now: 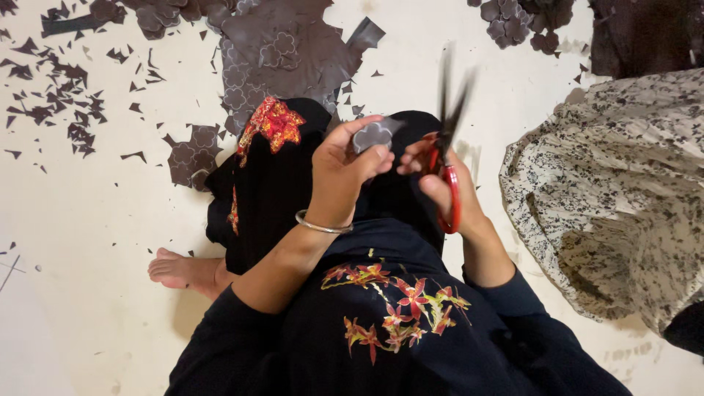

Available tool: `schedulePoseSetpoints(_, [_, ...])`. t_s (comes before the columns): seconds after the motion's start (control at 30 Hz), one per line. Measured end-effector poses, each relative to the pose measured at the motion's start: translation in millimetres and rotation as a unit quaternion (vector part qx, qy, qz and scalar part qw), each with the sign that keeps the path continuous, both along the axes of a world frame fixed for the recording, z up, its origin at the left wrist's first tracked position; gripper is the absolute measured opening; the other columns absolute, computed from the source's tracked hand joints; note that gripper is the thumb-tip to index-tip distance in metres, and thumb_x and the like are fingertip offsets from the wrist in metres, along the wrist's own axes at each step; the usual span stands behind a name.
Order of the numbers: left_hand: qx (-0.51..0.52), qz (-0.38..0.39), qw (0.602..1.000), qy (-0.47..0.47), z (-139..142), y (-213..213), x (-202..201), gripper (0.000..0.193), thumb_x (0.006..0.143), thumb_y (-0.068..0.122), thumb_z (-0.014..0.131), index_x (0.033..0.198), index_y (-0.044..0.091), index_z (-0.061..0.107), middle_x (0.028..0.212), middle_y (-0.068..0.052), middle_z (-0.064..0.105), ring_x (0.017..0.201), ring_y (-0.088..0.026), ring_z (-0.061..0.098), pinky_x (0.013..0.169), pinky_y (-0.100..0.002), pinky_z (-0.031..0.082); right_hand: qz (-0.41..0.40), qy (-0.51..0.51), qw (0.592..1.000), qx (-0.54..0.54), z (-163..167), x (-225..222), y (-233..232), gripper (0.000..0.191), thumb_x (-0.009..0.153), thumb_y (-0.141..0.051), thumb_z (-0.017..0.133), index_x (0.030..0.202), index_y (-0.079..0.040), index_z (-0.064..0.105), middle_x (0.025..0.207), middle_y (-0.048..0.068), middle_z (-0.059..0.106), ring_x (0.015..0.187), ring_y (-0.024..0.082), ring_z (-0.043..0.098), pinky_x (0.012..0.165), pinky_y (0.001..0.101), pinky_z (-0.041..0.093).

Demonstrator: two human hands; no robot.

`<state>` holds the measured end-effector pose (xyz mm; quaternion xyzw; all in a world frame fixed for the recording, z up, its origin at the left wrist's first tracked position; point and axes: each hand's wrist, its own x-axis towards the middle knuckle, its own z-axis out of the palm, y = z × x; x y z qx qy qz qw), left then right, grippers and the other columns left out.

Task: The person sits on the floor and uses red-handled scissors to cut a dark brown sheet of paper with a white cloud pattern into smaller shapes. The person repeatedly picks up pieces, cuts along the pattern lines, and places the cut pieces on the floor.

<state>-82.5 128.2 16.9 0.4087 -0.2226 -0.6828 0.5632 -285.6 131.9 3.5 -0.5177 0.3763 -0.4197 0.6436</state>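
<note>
**Inspector:** Nearest the camera was a black garment (381, 323) embroidered with red and orange flowers, worn by the seated person. What lay beyond it?

**Assistant:** A bare foot (180, 270) rested on the pale floor (73, 242), off to the left of the arms. The left hand (341, 172), with a silver bangle (323, 225) at the wrist, was raised over the lap.

**Inspector:** State of its fingers?

**Assistant:** Curled, thumb and fingertips pinching a small grey flower-shaped cutout (374, 135). The piece stood just above the thumb, touching it.

**Inspector:** And the right hand (444, 183)?

**Assistant:** Clenched through the red handles of a pair of scissors (449, 125). The blades pointed up and away from the fingers, parted, blurred, their tips just right of the cutout. Whether they touched it could not be told.

**Inspector:** Beyond the fingers?

**Assistant:** A dark sheet (286, 44) embossed with flower outlines lay past the knees, and dark offcut scraps (66, 103) were scattered far left. More cut flower pieces (513, 22) lay at the far right. A speckled cream cloth (616, 198) lay right of the scissor hand, well apart.
</note>
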Motion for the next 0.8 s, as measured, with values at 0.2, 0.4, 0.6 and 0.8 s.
schedulePoseSetpoints(0.2, [-0.013,0.017,1.000,0.014,5.0,-1.5,2.9,0.032,0.094,-0.003,0.068,0.126,-0.003,0.065,0.106,-0.009,0.071,0.089,-0.013,0.072,0.079,-0.026,0.063,0.071,0.111,0.991,0.028,6.5,10.0,12.3,0.086,0.093,-0.068,0.066,0.139,0.004,0.052,0.104,0.005,0.055,0.097,0.015,0.057,0.090,0.0308,0.051])
schedulePoseSetpoints(0.4, [-0.031,0.013,0.998,-0.062,-3.3,-7.5,3.0,0.013,0.096,0.003,0.074,0.106,-0.003,0.070,0.089,-0.006,0.073,0.074,-0.009,0.069,0.068,-0.022,0.058,0.126,0.146,0.981,0.013,14.2,10.1,5.5,0.096,0.088,-0.082,0.058,0.138,0.001,0.055,0.096,0.002,0.050,0.087,0.013,0.051,0.078,0.0275,0.050])
schedulePoseSetpoints(0.6, [-0.014,0.015,0.997,-0.072,0.6,-14.9,4.9,0.010,0.092,0.005,0.077,0.095,-0.003,0.071,0.078,-0.005,0.073,0.065,-0.008,0.067,0.060,-0.021,0.056,0.149,0.147,0.978,-0.001,23.9,12.5,-5.2,0.104,0.085,-0.088,0.053,0.139,0.000,0.056,0.092,0.002,0.051,0.082,0.013,0.050,0.072,0.0270,0.046])
schedulePoseSetpoints(0.8, [-0.001,0.009,0.998,-0.065,8.9,-16.1,6.5,0.010,0.092,0.005,0.077,0.091,-0.002,0.070,0.076,-0.006,0.072,0.064,-0.008,0.067,0.059,-0.020,0.056,0.146,0.167,0.975,-0.019,23.4,17.2,-8.3,0.108,0.080,-0.096,0.047,0.131,-0.001,0.054,0.089,0.000,0.054,0.077,0.011,0.053,0.067,0.0260,0.047])
